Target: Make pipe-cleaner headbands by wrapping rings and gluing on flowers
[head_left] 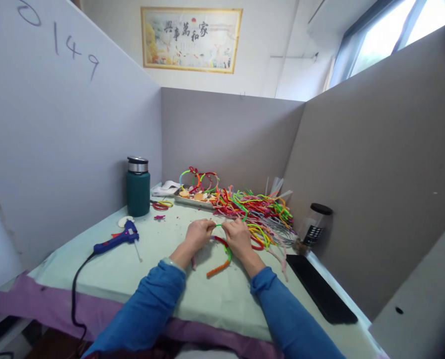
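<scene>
My left hand [200, 233] and my right hand [237, 236] are close together over the middle of the table. Both pinch a thin green pipe cleaner [219, 225], a short stretch of which shows between the fingers. Just below them a curved piece wrapped in several colours [218, 269], orange at its lower end and green and red higher up, lies on the pale cloth. Its upper part is partly hidden by my hands. Beyond my right hand spreads a large heap of colourful pipe cleaners [257, 204].
A blue glue gun [113, 243] with a black cord lies left, below a dark green bottle [138, 192]. Scissors [161, 205] and a metal tray [192, 201] with coloured rings are behind. At right stand a clear jar [315, 227] and a black flat object [321, 289]. Grey partitions enclose the table.
</scene>
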